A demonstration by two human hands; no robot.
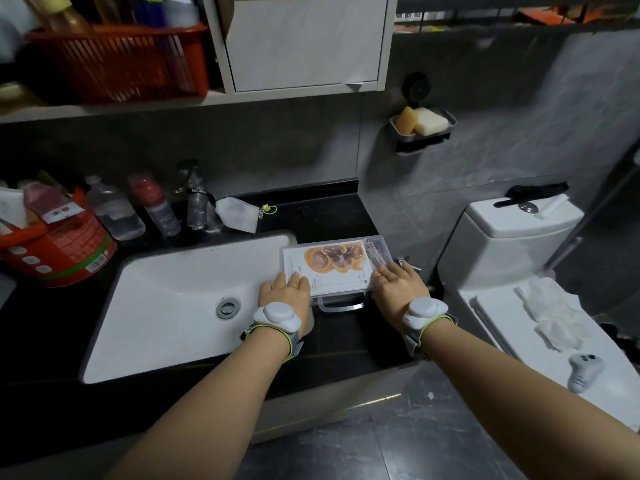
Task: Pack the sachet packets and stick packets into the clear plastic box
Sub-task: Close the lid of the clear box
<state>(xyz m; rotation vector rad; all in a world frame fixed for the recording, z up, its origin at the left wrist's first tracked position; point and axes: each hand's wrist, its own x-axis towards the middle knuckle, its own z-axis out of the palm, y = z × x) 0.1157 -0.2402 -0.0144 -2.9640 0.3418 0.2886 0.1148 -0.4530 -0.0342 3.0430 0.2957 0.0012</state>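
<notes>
The clear plastic box [341,304] lies flat on the dark counter right of the sink, its handle toward me. Through its clear top shows a white sachet packet [323,268] printed with an orange mushroom picture. Clear stick packets [375,255] lie along the box's right side. My left hand [285,289] rests palm down on the box's near left corner, fingers together. On the near right corner lies my right hand [398,287], also flat. Both press on the box; neither hand wraps around anything. Whether the lid is latched is hidden.
A white sink [180,299] lies left of the box. Bottles [156,206], a white pouch [237,213] and a red tub [59,251] stand at the counter's back left. A toilet [512,244] stands right, with tissues [550,317] and a controller [585,372] on a white surface. A soap dish [420,124] hangs above.
</notes>
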